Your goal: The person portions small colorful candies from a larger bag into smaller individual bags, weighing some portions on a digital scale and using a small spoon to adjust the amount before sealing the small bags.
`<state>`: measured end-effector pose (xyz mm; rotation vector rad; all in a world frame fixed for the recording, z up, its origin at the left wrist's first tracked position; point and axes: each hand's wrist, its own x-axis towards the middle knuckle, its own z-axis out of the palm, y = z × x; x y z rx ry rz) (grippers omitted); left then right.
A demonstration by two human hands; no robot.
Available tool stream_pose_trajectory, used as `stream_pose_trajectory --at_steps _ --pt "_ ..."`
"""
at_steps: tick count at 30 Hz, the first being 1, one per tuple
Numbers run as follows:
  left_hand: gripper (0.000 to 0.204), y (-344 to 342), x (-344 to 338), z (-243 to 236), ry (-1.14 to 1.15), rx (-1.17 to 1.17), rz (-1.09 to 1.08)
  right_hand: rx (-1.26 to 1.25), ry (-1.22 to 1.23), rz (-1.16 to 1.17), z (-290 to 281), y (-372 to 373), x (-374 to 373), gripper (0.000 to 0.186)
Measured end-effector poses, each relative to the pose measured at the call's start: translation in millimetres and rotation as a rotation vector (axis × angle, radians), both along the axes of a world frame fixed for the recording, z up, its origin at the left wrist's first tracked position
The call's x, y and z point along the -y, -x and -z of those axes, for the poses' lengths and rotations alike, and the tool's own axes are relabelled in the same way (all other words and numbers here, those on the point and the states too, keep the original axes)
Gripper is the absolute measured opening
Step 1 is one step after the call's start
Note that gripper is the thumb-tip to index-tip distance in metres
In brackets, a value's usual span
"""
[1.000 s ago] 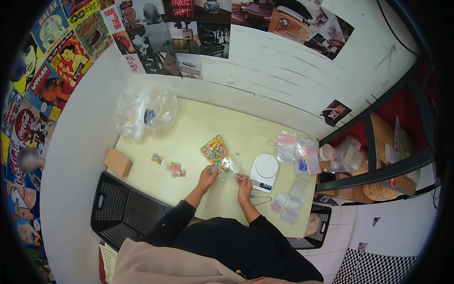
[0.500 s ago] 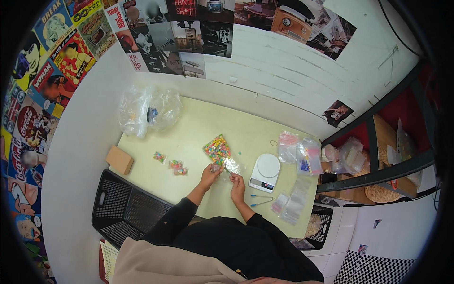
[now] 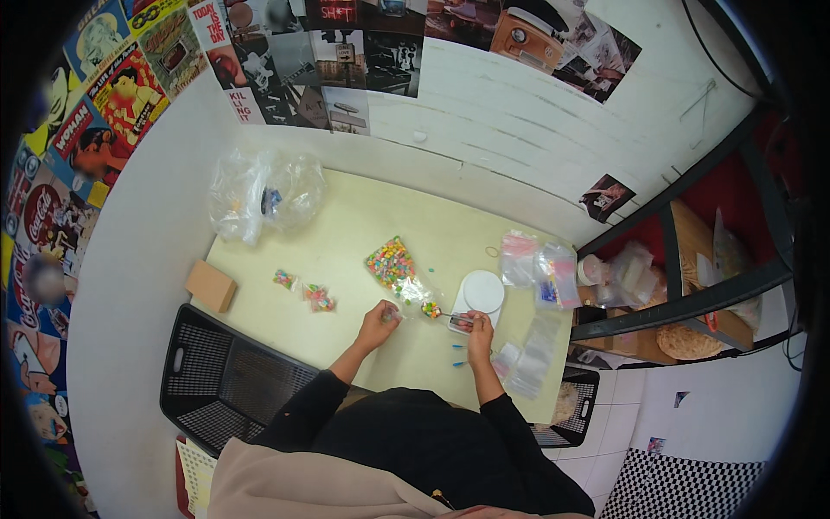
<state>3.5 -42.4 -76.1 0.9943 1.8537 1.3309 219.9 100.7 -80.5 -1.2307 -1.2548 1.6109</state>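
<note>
My right hand grips the handle of a metal spoon, whose bowl is heaped with small multicoloured candies. It is in front of the white kitchen scale, partly covering it. My left hand is closed, its fingertips pinching what looks like the edge of clear plastic; its exact shape is hard to make out. Just beyond both hands lies a clear bag of colourful candies, its clear end toward me. Two small filled candy packets rest to the left.
Large clear plastic bags sit at the back left, near a brown box. A black crate stands at the left edge. Empty clear sachets and packs of bags lie on the right, beside a shelf.
My right hand has moved right, away from the candy bag, with the spoon now showing a heap of candies. My left hand has stayed nearly in place. The view has shifted slightly.
</note>
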Motion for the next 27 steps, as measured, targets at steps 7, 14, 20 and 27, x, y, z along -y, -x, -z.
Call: stream_pose_trajectory --at_steps 7,14,20,27 --pt "0.027 -3 -17 -33 -0.157 -0.175 0.147 -0.058 -0.042 -0.090 -75 -15 -21 0.024" --pt "0.031 5 -42 -51 -0.128 -0.277 0.292 0.037 -0.206 -0.349 -140 21 -44 0.025" --pt "0.032 10 -52 -51 -0.140 -0.304 0.317 0.272 -0.481 -0.504 -171 61 -41 0.022" --pt "0.036 -5 -60 -51 -0.143 -0.121 0.208 0.454 -0.995 -0.642 -193 84 -14 0.010"
